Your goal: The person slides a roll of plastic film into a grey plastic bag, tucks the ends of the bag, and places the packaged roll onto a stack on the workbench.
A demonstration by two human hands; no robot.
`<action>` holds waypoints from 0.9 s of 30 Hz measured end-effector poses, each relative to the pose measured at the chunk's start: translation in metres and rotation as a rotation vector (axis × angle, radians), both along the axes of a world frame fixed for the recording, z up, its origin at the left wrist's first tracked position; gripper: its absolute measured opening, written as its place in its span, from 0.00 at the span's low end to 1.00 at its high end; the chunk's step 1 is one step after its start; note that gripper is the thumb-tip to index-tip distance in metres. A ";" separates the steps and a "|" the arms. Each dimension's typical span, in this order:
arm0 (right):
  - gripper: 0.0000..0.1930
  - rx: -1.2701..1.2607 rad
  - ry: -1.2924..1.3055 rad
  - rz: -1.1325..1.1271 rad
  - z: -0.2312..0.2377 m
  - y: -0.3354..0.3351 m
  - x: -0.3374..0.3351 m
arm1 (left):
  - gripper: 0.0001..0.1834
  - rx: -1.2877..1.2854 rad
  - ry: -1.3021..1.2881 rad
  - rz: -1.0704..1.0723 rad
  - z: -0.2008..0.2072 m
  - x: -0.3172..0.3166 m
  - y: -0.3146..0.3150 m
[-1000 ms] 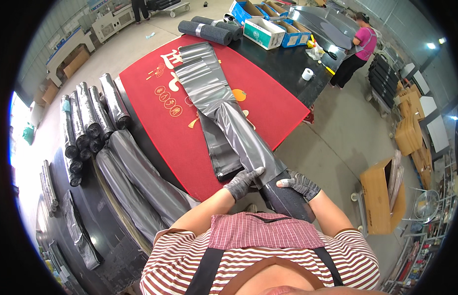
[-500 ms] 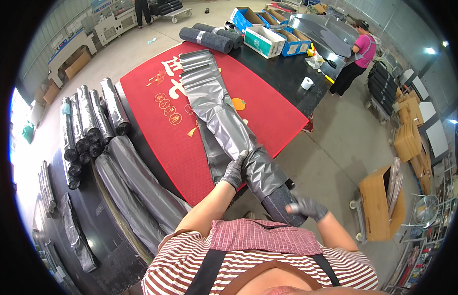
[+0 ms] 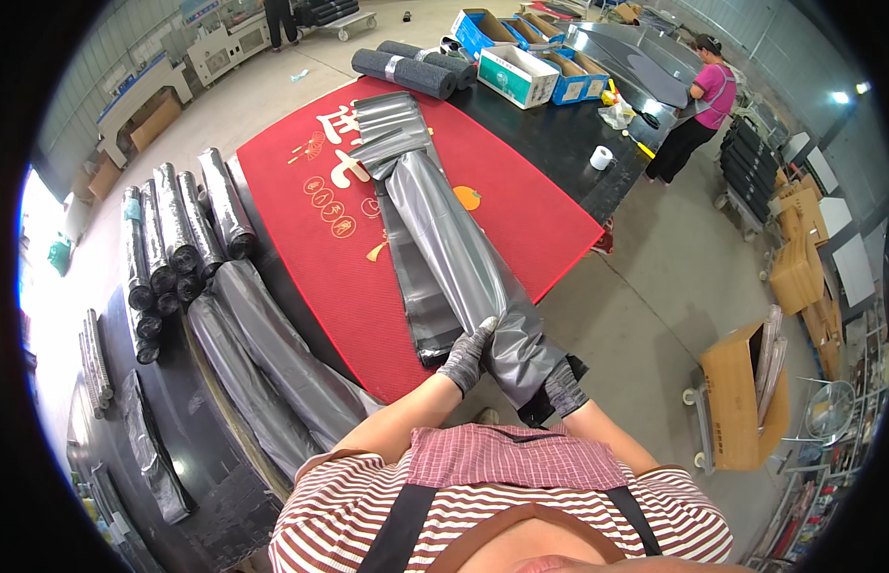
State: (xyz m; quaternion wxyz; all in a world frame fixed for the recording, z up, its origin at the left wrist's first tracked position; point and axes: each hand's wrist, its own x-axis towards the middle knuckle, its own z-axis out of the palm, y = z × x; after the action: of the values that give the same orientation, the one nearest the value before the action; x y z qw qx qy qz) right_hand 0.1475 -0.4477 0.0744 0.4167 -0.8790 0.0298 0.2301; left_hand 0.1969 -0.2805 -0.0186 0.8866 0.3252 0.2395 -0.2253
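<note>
Grey sleeve (image 3: 454,239) is angled toward eleven o'clock; side clamped by left hand (image 3: 466,360); right hand (image 3: 565,390) half-hidden at its five-o'clock end; that grip cannot be told.

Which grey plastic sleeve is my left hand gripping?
The puffed sleeve slanting over the red mat, held by your left hand; flatter plastic lies beneath it; two long sleeves lie farther left.
</note>
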 end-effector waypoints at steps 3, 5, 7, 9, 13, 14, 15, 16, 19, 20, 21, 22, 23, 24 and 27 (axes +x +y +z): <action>0.14 -0.215 -0.246 0.184 0.011 0.008 0.000 | 0.21 -0.070 -0.065 0.027 0.010 -0.001 0.003; 0.14 -0.370 -0.406 0.313 0.019 0.022 -0.002 | 0.22 -0.090 -0.042 0.024 0.013 -0.008 0.007; 0.13 -0.502 -0.528 0.401 0.028 0.038 -0.004 | 0.24 -0.104 -0.045 -0.029 -0.001 -0.012 0.009; 0.13 -0.561 -0.613 0.452 0.030 0.059 0.003 | 0.26 -0.093 -0.028 -0.021 -0.012 -0.016 0.009; 0.14 0.262 -0.524 0.204 -0.132 0.044 0.050 | 0.29 0.068 0.020 -0.055 0.014 -0.028 -0.012; 0.14 0.434 -0.390 0.186 -0.169 0.039 0.067 | 0.30 0.110 0.046 -0.072 0.016 -0.028 -0.016; 0.15 0.618 -0.245 0.194 -0.189 0.043 0.074 | 0.27 0.027 0.012 -0.110 0.006 -0.025 -0.002; 0.16 0.780 -0.100 0.170 -0.206 0.041 0.081 | 0.27 -0.009 0.033 -0.102 -0.005 -0.022 0.003; 0.15 0.677 -0.057 0.118 -0.152 0.064 0.080 | 0.26 -0.050 -0.173 -0.184 -0.011 -0.035 0.027; 0.14 0.653 -0.048 0.113 -0.132 0.075 0.079 | 0.24 0.034 -0.199 -0.259 -0.026 -0.041 0.037; 0.14 0.628 -0.048 0.095 -0.114 0.081 0.078 | 0.21 0.113 -0.221 -0.348 -0.035 -0.045 0.041; 0.14 0.608 -0.054 0.061 -0.101 0.079 0.078 | 0.17 0.322 -0.329 -0.431 -0.005 -0.048 0.039; 0.14 0.598 -0.055 0.050 -0.088 0.083 0.079 | 0.16 0.612 -0.335 -0.602 -0.002 -0.045 0.042; 0.13 0.589 -0.056 0.039 -0.076 0.087 0.079 | 0.16 0.659 -0.340 -0.662 0.002 -0.046 0.042; 0.12 0.568 -0.052 0.029 -0.050 0.099 0.082 | 0.16 0.669 -0.436 -0.724 0.023 -0.057 0.045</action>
State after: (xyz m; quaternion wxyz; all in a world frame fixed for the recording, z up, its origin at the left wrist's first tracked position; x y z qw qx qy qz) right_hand 0.2299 -0.3487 0.0247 0.6435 -0.7330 -0.0591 0.2124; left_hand 0.1400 -0.2360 0.0048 0.6294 0.6909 -0.0190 -0.3552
